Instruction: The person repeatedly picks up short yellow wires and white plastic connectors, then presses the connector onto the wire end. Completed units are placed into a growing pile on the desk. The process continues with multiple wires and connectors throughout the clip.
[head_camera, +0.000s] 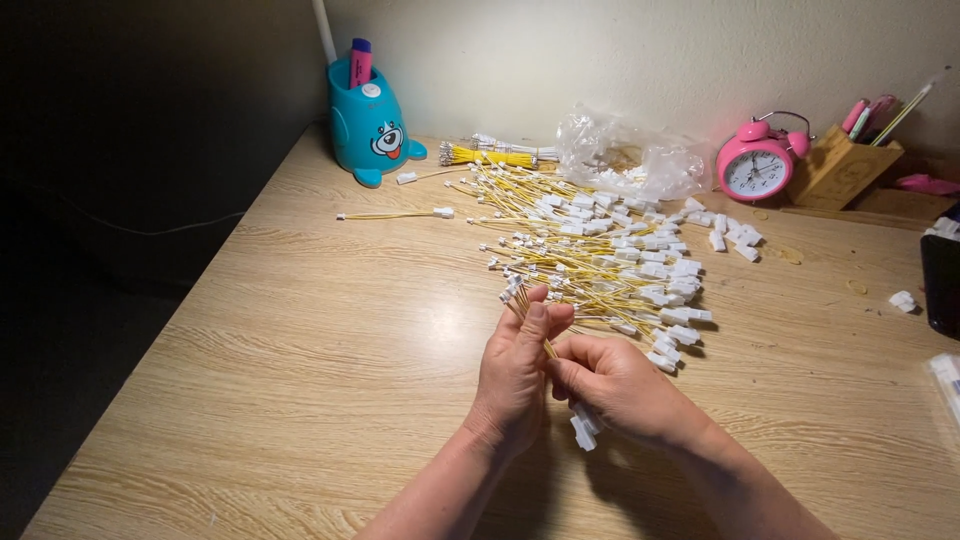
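Observation:
My left hand (517, 372) and my right hand (620, 385) meet over the wooden desk (300, 380), both closed around a small bundle of thin yellow wires (522, 300). The wires' small tips stick out above my left fingers. Their white plastic connectors (583, 428) hang below my right hand. Just beyond my hands lies a wide heap of the same yellow wires with white connectors (610, 255).
A single loose wire (395, 214) lies to the left of the heap. At the back stand a teal cartoon pen holder (368, 125), a tied yellow wire bundle (490, 155), a clear plastic bag (630, 155), a pink alarm clock (757, 160) and a wooden organiser (845, 165). Loose white connectors (735, 238) lie right.

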